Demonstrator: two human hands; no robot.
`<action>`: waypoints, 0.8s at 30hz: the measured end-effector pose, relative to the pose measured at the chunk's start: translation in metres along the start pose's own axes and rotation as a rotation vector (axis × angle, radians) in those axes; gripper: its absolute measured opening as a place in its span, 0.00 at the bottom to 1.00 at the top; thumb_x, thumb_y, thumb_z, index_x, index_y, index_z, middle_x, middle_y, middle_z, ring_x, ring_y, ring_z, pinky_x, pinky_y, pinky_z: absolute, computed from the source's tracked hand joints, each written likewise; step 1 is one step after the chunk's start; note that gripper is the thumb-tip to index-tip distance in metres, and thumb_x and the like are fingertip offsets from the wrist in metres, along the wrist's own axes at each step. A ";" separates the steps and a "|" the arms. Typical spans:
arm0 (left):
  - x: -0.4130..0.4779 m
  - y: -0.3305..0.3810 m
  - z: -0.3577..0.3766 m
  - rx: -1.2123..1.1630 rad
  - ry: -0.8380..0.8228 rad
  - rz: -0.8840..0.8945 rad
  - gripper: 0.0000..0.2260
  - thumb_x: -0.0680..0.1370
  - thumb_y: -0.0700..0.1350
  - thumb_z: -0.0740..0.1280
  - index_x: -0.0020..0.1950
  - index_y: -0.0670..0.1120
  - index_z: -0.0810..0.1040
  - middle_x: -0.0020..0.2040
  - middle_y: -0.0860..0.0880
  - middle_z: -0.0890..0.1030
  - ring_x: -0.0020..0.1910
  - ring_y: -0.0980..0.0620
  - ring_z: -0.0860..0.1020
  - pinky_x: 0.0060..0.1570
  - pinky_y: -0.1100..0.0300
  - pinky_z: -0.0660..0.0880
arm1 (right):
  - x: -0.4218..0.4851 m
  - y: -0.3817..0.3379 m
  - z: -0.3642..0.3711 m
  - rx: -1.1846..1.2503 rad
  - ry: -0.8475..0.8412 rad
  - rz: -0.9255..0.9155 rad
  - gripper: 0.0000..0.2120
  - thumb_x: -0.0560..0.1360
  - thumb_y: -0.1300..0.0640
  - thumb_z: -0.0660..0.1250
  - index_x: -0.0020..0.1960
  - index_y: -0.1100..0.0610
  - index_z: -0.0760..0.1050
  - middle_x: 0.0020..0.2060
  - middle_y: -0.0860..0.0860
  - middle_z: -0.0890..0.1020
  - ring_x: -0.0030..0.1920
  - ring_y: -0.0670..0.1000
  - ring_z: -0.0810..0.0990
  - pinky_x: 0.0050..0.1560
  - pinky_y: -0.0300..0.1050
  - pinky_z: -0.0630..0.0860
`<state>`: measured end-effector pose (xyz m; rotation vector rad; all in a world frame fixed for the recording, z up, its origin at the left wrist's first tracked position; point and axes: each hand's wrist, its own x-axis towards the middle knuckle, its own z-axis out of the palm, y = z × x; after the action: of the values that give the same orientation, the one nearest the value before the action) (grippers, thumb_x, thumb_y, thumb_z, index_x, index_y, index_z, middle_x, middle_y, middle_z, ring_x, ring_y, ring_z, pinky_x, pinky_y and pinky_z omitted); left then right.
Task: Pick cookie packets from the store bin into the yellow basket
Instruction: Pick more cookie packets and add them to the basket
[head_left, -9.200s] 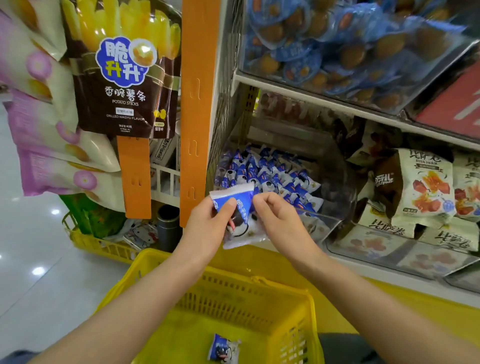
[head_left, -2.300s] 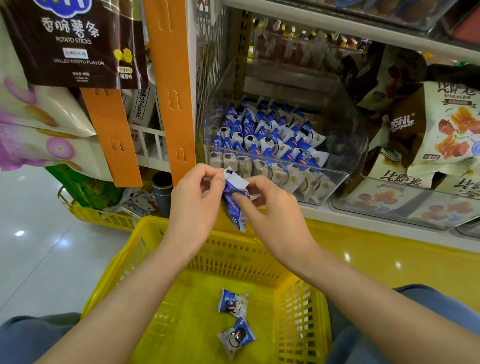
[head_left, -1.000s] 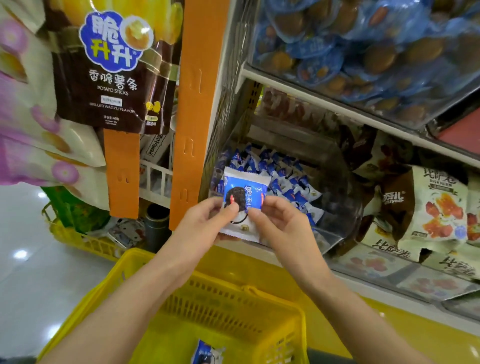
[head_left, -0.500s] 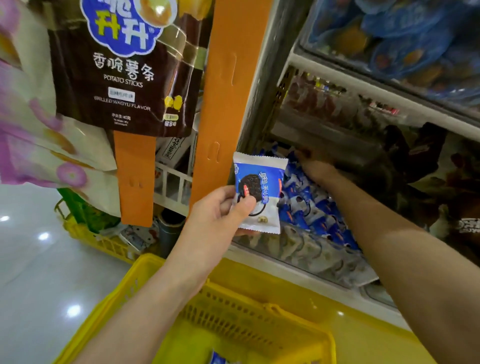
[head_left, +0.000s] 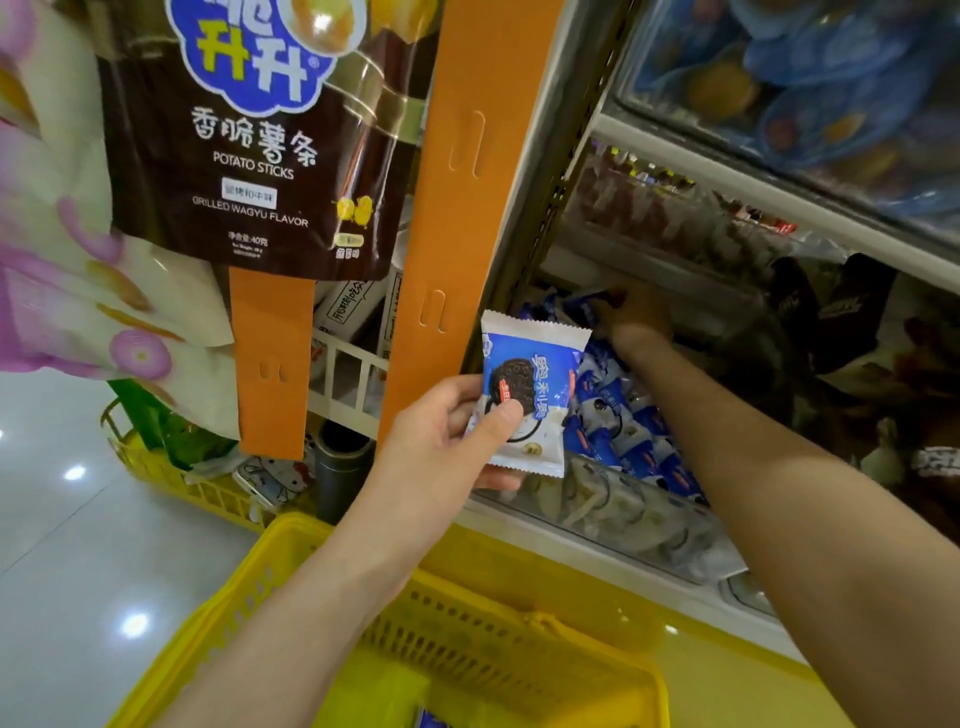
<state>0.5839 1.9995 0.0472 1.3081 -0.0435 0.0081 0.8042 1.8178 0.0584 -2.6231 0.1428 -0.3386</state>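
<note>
My left hand (head_left: 441, 441) pinches a blue-and-white cookie packet (head_left: 535, 384) by its lower left side, upright in front of the clear store bin (head_left: 649, 525). Several more cookie packets (head_left: 618, 431) fill that bin. My right hand (head_left: 634, 317) reaches deep into the back of the bin, where its fingers curl onto a packet (head_left: 589, 301) in dim light. Below my arms sits the yellow basket (head_left: 519, 629); a sliver of a blue packet (head_left: 431, 721) shows in it at the frame's bottom edge.
An orange shelf upright (head_left: 467, 208) stands just left of the bin. A brown potato-stick bag (head_left: 249, 145) and pink snack bags (head_left: 62, 260) hang at left. A shelf (head_left: 779, 171) with blue-wrapped snacks runs close above the bin. Another yellow basket (head_left: 171, 478) sits on the floor.
One second ago both hands held the packet. My right hand let go and reached into the back of the bin, where it stays; my left hand keeps the packet raised.
</note>
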 end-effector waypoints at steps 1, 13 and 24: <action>-0.001 0.000 0.001 0.005 -0.003 -0.006 0.10 0.77 0.45 0.64 0.58 0.51 0.74 0.47 0.56 0.84 0.45 0.59 0.82 0.38 0.61 0.80 | -0.004 0.000 -0.004 0.028 0.062 -0.021 0.13 0.78 0.54 0.61 0.57 0.59 0.77 0.54 0.59 0.80 0.54 0.59 0.78 0.50 0.46 0.71; -0.019 0.001 0.018 -0.086 0.047 -0.016 0.12 0.79 0.45 0.61 0.60 0.44 0.71 0.44 0.52 0.83 0.42 0.55 0.82 0.41 0.59 0.80 | -0.110 -0.020 -0.083 0.584 0.037 -0.113 0.07 0.76 0.56 0.66 0.40 0.56 0.74 0.33 0.52 0.78 0.26 0.43 0.76 0.27 0.35 0.73; -0.040 0.011 0.015 -0.102 0.068 -0.055 0.15 0.76 0.53 0.61 0.59 0.47 0.72 0.55 0.48 0.79 0.51 0.55 0.80 0.45 0.61 0.78 | -0.213 -0.038 -0.093 0.754 -0.285 -0.031 0.06 0.77 0.57 0.65 0.42 0.56 0.76 0.28 0.46 0.82 0.28 0.40 0.78 0.29 0.33 0.75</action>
<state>0.5432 1.9886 0.0599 1.2056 0.0497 0.0037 0.5761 1.8429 0.1104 -1.8956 -0.1065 -0.0091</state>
